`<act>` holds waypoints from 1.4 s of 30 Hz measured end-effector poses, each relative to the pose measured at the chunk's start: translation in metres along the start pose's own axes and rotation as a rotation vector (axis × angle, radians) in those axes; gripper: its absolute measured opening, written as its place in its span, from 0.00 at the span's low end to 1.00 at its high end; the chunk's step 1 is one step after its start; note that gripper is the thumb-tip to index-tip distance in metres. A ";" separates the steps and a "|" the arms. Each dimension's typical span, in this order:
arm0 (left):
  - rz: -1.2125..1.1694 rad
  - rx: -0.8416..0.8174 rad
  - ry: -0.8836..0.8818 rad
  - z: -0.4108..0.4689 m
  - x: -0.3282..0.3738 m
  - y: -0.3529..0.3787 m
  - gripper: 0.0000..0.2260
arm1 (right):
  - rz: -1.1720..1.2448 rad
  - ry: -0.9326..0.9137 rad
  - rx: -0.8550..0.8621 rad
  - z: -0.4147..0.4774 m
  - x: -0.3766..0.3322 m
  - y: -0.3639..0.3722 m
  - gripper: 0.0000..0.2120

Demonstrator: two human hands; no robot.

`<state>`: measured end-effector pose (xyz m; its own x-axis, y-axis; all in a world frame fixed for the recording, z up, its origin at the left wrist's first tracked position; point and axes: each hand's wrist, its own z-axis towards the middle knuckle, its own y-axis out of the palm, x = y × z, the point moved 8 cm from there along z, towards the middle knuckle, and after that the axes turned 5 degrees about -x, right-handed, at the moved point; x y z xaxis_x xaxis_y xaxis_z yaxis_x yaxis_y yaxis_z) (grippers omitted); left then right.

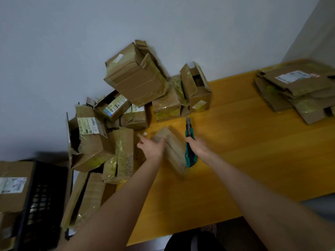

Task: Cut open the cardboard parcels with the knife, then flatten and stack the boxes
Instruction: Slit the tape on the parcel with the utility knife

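- yellow wooden table [235, 151] is standing against a pale grey wall [163, 24], and the person is working at its left half.
- the left hand [152, 147] is gripping a small parcel [175, 153] from its left side, near the far end; motion blur is hiding how each finger lies, but the hand is plainly closing on the cardboard.
- this small parcel is lying on the table between the two hands, with its long axis running from far-left to near-right.
- the right hand [197, 146] is clenching round the green and black knife [189, 133], fingers wrapping the handle, with the blade pointing away from the person toward the wall.
- the knife is sitting just beside the parcel's right edge and roughly parallel to its long axis, so the right hand is the nearer one to any seam on that side.
- judging from this, the coming cut is depending on bringing the blade leftward onto the top of the parcel and drawing it along the length while the left hand is steadying it, fingers staying clear of the line.
- a pile of uncut and half-open parcels [136, 82] is leaning against the wall behind and to the left.
- a stack of flattened boxes [299, 87] is lying well apart at the far right.
- a black crate [41, 196] is sitting at the lower left.
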<state>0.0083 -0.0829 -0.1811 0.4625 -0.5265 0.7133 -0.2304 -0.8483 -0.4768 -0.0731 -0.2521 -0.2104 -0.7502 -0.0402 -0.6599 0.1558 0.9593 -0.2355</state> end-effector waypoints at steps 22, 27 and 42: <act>1.260 -0.288 0.503 -0.006 0.030 0.073 0.56 | 0.519 0.141 -0.079 -0.007 0.037 0.015 0.20; 1.337 -0.178 0.580 0.001 0.038 0.063 0.48 | 0.325 0.016 0.079 -0.002 0.026 -0.019 0.13; 1.353 -0.211 0.580 0.017 0.043 0.049 0.43 | -1.048 -0.306 0.191 -0.039 -0.028 -0.049 0.21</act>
<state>0.0317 -0.1463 -0.1822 -0.5841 -0.8082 -0.0752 -0.3371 0.3258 -0.8833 -0.0847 -0.2869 -0.1519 -0.3824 -0.8994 -0.2118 -0.3469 0.3522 -0.8693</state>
